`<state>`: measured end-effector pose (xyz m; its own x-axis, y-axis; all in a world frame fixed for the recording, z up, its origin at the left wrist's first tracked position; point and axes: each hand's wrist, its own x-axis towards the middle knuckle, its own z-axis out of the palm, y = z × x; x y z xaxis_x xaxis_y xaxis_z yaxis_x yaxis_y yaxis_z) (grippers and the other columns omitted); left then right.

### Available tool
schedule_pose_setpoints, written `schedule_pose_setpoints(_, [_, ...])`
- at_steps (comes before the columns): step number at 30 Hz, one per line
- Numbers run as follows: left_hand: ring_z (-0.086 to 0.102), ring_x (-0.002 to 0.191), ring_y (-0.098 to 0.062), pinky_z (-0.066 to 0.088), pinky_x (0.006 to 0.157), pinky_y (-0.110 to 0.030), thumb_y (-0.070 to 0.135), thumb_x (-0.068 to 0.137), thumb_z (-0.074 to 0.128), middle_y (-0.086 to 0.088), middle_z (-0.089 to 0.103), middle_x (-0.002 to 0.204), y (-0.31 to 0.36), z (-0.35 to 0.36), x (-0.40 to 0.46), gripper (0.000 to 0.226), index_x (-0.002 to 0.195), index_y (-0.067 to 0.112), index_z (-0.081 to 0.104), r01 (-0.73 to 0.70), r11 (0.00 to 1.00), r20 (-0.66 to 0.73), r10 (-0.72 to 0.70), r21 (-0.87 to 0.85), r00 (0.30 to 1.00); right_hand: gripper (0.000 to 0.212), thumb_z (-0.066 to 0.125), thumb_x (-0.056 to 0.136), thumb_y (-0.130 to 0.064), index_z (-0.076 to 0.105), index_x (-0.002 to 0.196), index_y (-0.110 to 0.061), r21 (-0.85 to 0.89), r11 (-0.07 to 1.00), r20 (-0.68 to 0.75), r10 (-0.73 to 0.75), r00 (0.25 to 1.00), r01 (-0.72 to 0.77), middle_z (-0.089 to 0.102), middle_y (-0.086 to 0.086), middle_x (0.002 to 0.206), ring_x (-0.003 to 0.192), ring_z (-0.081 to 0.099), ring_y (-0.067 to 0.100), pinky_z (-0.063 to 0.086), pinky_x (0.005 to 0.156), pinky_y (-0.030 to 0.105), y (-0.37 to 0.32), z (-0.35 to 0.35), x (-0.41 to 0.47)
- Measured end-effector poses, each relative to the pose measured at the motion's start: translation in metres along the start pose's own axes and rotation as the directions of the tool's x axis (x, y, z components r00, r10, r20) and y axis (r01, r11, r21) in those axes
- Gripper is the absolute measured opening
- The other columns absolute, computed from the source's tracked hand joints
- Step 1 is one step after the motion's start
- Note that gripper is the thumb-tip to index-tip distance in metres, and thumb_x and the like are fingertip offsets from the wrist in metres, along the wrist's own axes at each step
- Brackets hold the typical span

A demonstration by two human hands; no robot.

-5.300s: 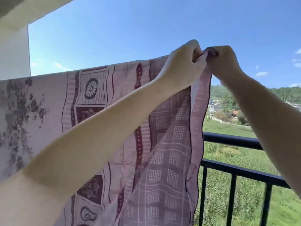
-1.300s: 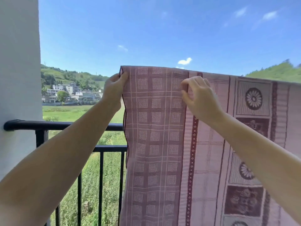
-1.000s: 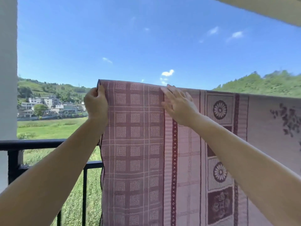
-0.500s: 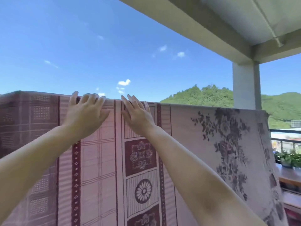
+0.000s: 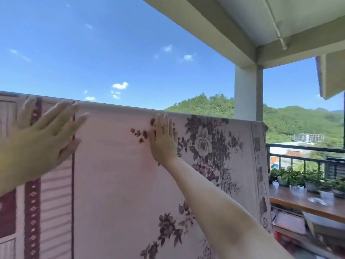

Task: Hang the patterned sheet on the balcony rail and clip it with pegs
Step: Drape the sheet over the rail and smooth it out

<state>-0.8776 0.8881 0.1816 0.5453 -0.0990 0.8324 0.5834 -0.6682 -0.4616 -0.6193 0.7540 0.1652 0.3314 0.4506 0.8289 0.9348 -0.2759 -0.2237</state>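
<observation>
Pink cloth fills most of what I see: the patterned sheet (image 5: 115,165) hangs from a high straight top edge that runs from the left border down toward the white pillar (image 5: 248,94), its face toward me. Dark floral print covers its right half and maroon bands and stripes run down its left side. What carries the top edge is hidden under the fabric, so I cannot say what it hangs on.

My left hand (image 5: 43,139) is spread open, fingers (image 5: 61,111) apart and reaching up near the top edge; it is blurred, and I cannot tell whether the palm touches the cloth. My right hand (image 5: 163,139) is open too, fingers together and pointing up, laid flat against the sheet just left of the large rose print. Neither hand is pinching anything.

Beyond the sheet's right edge, a black balcony rail (image 5: 306,149) shows bare, with potted plants (image 5: 302,179) lined up on a wooden table (image 5: 298,200) below it. Green hills (image 5: 298,118) and blue sky sit behind.
</observation>
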Motion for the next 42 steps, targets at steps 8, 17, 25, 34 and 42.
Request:
schedule_pose_setpoints(8, [-0.007,0.144,-0.015,0.002,0.112,-0.062,0.045,0.093,0.018,-0.014,0.036,0.147,0.158,0.086,0.102,0.061,0.138,0.01,0.038,-0.141,0.99,0.063,0.14,0.017,0.988,0.051,0.014,0.097,-0.042,-0.015,0.139,-0.037,-0.283,0.933,0.195,-0.169,0.966,0.221,-0.023,-0.013,0.148,0.141,-0.019,0.014,-0.009,0.115,0.048,0.15,0.02,-0.013])
schedule_pose_setpoints(17, [0.033,0.137,-0.031,0.005,0.11,-0.062,0.042,0.095,0.014,-0.018,0.036,0.147,0.271,0.148,0.248,0.061,0.138,0.008,0.04,-0.213,0.975,0.0,0.213,0.057,0.977,0.056,0.021,0.098,-0.039,0.0,0.147,-0.023,-0.184,0.917,0.038,0.366,0.93,-0.353,-0.009,0.006,0.157,0.144,-0.012,0.026,0.003,0.114,0.055,0.338,-0.035,0.04])
schedule_pose_setpoints(25, [0.056,0.112,-0.034,0.024,0.105,-0.054,0.035,0.086,0.048,-0.02,0.059,0.12,0.389,0.213,0.343,0.05,0.125,0.003,0.051,-0.051,0.998,0.034,0.05,0.02,0.998,0.053,0.023,0.098,-0.036,0.002,0.146,-0.026,-0.109,0.973,-0.095,-0.214,0.972,0.203,0.004,0.0,0.158,0.145,-0.003,0.017,0.006,0.117,0.048,0.414,-0.016,0.118])
schedule_pose_setpoints(34, [0.053,0.115,-0.038,0.012,0.111,-0.058,0.033,0.087,0.043,-0.023,0.057,0.123,0.508,0.28,0.419,0.05,0.127,0.003,0.05,0.12,0.982,0.001,-0.121,0.147,0.993,0.052,0.021,0.098,-0.035,0.001,0.146,-0.033,-0.105,0.99,-0.025,-0.099,0.995,0.095,-0.001,-0.005,0.158,0.145,-0.002,0.015,0.006,0.116,0.052,0.667,-0.035,0.159])
schedule_pose_setpoints(42, [0.052,0.113,-0.029,0.023,0.109,-0.048,0.033,0.096,0.029,-0.012,0.054,0.123,0.632,0.331,0.537,0.044,0.13,0.009,0.043,0.095,0.98,0.213,-0.132,0.176,0.968,0.048,0.03,0.097,-0.021,0.023,0.144,-0.024,-0.071,0.92,-0.011,-0.387,0.922,0.385,0.026,0.0,0.153,0.143,0.017,0.017,0.01,0.115,0.044,0.757,-0.063,0.218])
